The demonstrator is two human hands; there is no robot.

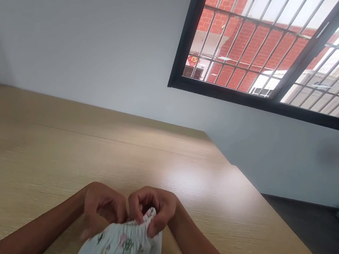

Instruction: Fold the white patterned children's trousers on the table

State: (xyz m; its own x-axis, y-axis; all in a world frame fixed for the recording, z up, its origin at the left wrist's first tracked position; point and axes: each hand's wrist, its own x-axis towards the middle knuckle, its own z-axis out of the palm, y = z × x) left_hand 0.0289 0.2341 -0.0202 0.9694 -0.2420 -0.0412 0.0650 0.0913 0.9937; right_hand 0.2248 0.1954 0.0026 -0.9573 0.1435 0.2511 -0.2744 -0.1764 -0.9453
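A pale floral cloth (126, 247) with a gathered, elastic-looking edge hangs at the bottom of the view, above the table's near side. My right hand (152, 208) pinches that edge between thumb and fingers, and a small ruffled bit sticks up between them. Close beside it, my left hand (105, 209) is curled at the cloth's left upper edge, its fingertips against the fabric and its thumb smeared by motion. The lower part of the cloth runs out of the frame, so its full shape is hidden.
The pale wooden table (92, 161) spreads under both hands, with a seam across its far part and its right edge slanting toward me. Behind it rise a white wall (90, 35) and a barred window (266, 52). Dark floor (296, 226) shows at the right.
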